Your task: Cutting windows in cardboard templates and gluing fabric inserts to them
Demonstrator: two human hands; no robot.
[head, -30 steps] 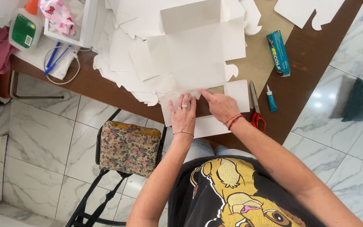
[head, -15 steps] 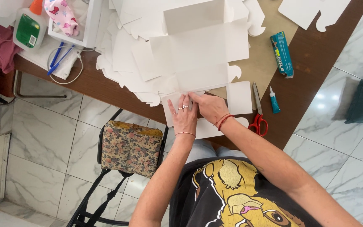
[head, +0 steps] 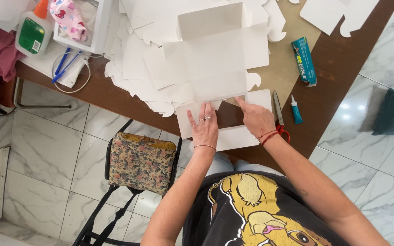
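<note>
A white die-cut cardboard box blank (head: pixel 215 64) lies unfolded on the brown table (head: pixel 343 77), one end wall standing up at the far side. My left hand (head: pixel 204 127) presses flat, fingers spread, on the blank's near flap. My right hand (head: pixel 257 119) rests beside it with the index finger stretched onto the fold line near a small square flap (head: pixel 260 98). Neither hand grips anything.
Red-handled scissors (head: pixel 279 116) and a small blue glue tube (head: pixel 296 111) lie just right of my right hand, with a teal carton (head: pixel 303 60) farther back. Several white blanks (head: pixel 133 68) pile at left. A glue bottle (head: pixel 32 32), pens (head: pixel 64 64) and a floral chair (head: pixel 141 157) are at left.
My right hand slid right along the flap, away from my left hand, which stayed pressed on the cardboard.
</note>
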